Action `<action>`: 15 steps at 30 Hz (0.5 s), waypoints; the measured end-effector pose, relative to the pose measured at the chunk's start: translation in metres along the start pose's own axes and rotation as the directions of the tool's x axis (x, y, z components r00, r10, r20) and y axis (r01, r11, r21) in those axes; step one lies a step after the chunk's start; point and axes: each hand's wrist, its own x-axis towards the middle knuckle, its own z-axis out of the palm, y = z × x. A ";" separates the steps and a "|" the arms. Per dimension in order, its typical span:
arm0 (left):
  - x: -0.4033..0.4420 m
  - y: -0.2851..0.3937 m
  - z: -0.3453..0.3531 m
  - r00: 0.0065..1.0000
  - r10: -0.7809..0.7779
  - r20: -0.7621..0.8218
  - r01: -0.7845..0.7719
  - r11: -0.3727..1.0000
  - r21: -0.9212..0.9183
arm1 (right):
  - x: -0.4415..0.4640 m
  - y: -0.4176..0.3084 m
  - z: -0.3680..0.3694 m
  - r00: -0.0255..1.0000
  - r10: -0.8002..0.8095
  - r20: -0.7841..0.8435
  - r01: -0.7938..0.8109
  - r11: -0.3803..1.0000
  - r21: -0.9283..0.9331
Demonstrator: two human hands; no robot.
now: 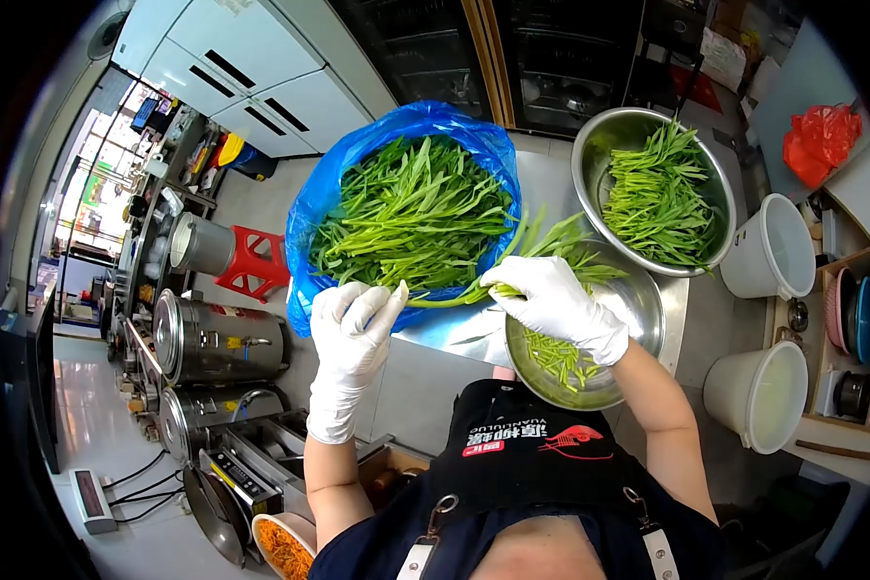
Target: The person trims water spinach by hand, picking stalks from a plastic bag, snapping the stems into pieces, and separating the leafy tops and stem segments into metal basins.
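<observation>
Steel table (548, 181) in kitchen. Head view: left gloved hand (351, 333) pinches water spinach stem (442, 303) by end; right gloved hand (556, 304) grips leafy bunch (567, 249) above nearer steel bowl (648, 314) with cut stem pieces (559, 360); blue plastic bag (305, 261) holds more greens (416, 208).

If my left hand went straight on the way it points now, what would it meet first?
Your left hand would probably meet the near edge of the blue bag first, then the leafy greens inside; depth is unclear, so it may pass above.
</observation>
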 end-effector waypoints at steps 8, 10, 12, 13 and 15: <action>0.004 0.000 0.003 0.994 0.109 -0.020 -0.108 0.994 0.017 | 0.002 0.002 0.007 0.996 -0.012 0.086 0.001 0.993 0.122; 0.005 -0.001 0.003 0.991 0.127 -0.037 -0.126 0.992 0.012 | 0.005 0.005 0.009 0.991 -0.021 0.129 0.011 0.997 0.075; 0.001 0.000 0.001 0.993 0.111 0.028 -0.110 0.994 -0.011 | 0.007 0.004 0.011 0.988 -0.002 0.154 -0.009 0.997 0.071; 0.000 -0.001 0.000 0.993 0.105 0.061 -0.103 0.994 -0.022 | 0.010 0.003 0.012 0.987 0.021 0.157 -0.035 0.995 0.090; 0.004 -0.001 0.000 0.989 0.144 0.031 -0.144 0.989 -0.015 | 0.012 0.004 0.014 0.983 0.037 0.181 -0.066 0.986 0.156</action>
